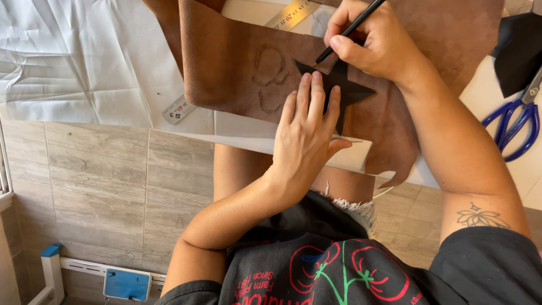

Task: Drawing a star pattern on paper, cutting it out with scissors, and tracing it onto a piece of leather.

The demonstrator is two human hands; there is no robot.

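Brown leather [237, 68] lies across the desk [84, 56] with a dark star template [341, 90] on it, pinned flat under the left hand [307, 138], whose fingers [316, 99] lie outstretched and grip nothing. Just beyond them, the right hand [375, 42] has its fingers pinched around a black pencil [350, 28], tip at the star's edge; blue scissors [516, 124] lie well off to the right.

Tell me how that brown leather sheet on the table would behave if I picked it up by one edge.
The brown leather sheet would probably flop and drape: its lower corner already hangs limp over the table edge. It looks thin, so likely light. Its matte, suede-like face should grip rather than slide, though the left hand pressing the dark star template suggests that the template can shift.
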